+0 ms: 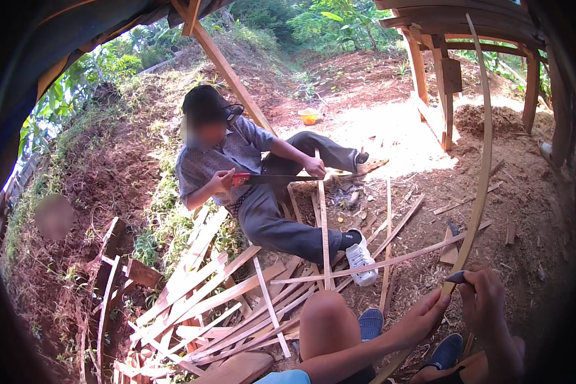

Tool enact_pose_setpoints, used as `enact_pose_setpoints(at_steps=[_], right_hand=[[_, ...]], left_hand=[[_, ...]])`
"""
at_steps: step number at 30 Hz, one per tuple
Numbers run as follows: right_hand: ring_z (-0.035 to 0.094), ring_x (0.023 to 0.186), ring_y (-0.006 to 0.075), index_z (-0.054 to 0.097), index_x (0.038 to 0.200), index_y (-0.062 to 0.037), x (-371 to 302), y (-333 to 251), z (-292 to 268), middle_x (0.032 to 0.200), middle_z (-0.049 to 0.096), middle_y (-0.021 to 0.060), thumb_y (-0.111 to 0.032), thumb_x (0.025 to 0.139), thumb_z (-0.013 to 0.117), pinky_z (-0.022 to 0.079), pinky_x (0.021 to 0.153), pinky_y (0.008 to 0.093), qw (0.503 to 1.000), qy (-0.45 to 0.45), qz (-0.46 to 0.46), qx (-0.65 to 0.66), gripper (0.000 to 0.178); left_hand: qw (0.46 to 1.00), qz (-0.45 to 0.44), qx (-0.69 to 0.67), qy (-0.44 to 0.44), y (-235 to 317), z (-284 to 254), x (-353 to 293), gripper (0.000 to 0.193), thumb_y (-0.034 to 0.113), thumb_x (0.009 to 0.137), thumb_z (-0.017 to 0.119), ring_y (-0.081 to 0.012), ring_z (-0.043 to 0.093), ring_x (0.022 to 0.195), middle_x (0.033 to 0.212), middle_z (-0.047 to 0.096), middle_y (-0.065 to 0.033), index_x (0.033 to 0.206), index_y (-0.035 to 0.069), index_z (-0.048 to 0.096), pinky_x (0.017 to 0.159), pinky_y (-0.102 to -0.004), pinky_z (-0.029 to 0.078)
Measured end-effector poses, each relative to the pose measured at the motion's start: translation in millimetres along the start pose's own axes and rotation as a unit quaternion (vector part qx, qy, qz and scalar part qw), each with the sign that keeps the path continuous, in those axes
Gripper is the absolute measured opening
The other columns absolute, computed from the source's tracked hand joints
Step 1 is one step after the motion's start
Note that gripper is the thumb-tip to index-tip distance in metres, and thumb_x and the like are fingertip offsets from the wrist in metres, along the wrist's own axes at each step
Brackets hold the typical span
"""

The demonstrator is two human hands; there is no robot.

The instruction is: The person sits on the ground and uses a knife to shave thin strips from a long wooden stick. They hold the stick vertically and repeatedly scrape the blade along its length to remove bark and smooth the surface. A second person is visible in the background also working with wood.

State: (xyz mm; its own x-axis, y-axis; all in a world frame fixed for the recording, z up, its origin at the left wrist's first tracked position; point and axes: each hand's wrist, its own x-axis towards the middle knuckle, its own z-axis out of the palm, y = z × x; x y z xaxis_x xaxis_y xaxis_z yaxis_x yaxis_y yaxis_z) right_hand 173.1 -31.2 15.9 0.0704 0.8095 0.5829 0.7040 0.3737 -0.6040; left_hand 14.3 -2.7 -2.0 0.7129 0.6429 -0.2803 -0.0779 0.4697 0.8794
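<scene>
My left hand [425, 317] is closed around a long, thin wooden strip [481, 192], which curves up from near my legs toward the upper right. Close beside it, my right hand [485, 299] grips a small tool with a dark pointed blade [456, 277], probably a knife; its handle is hidden in my fingers. The blade lies against or just above the strip; which, I cannot tell. Across from me a seated person in a cap holds a red-handled saw [278, 180] over another narrow strip [324, 230], steadying that strip with the other hand.
A heap of loose wooden slats [237, 301] covers the ground at the left and centre. A long slat [390, 260] runs across in front of my knees. Wooden posts [441, 96] hold up a structure at the upper right. A yellow bowl [308, 116] sits farther back.
</scene>
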Motion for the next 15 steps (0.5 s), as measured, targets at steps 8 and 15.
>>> enact_pose_setpoints(at_steps=[8,15], right_hand=[[0.056,0.072,0.0355,0.049,0.090,-0.0010,-14.3,-10.1,4.9,0.082,0.055,0.0175,0.000,0.074,0.061,0.044,0.062,0.0433,0.998,-0.058,0.001,-0.021,0.021],[0.057,0.073,0.0372,0.048,0.092,-0.0013,-6.2,-3.9,11.3,0.084,0.057,0.0188,-0.001,0.074,0.063,0.045,0.062,0.0453,0.997,-0.060,-0.014,-0.039,0.023]], left_hand=[[0.995,-0.021,-0.100,0.000,-35.3,-10.8,4.3,0.038,0.033,0.097,0.043,0.0017,0.034,0.051,0.067,0.040,0.0093,0.128,0.011,0.039,0.042,-0.0147,0.025],[0.999,-0.021,-0.050,-0.004,-10.1,-12.9,-2.7,0.037,0.038,0.096,0.043,-0.0004,0.036,0.052,0.069,0.040,0.0073,0.122,0.011,0.044,0.041,-0.0184,0.027]])
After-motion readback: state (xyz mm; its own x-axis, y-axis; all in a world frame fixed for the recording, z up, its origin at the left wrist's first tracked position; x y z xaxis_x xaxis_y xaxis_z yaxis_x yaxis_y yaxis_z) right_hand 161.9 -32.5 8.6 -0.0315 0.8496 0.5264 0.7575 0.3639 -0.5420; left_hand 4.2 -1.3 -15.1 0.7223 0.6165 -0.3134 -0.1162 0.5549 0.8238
